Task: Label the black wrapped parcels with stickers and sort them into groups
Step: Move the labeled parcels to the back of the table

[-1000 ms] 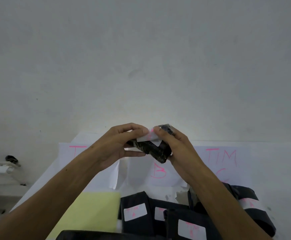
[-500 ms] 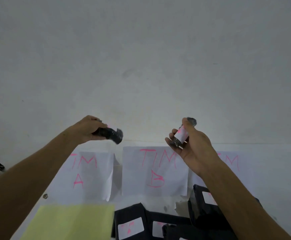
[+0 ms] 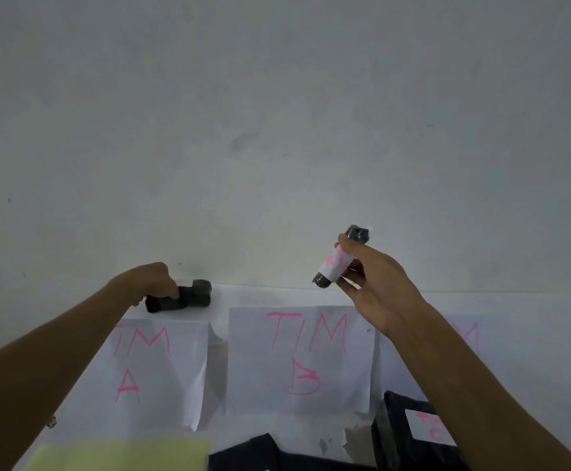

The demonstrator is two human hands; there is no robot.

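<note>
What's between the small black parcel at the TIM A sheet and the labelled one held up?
In the head view, only bare white tabletop and wall separate the small black wrapped parcel from the white-stickered black parcel.

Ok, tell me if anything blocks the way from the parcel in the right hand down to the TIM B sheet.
Nothing visible does. The right hand holds the labelled small parcel in the air above the far edge of the TIM B sheet, whose surface shows bare. The other small parcel sits beyond the TIM A sheet, off to the left.

Plain pale grey wall (image 3: 277,113) fills the upper view, faintly scuffed and marked. It meets the white desk (image 3: 532,307) along the desk's far edge. Lighting dim, even.
</note>
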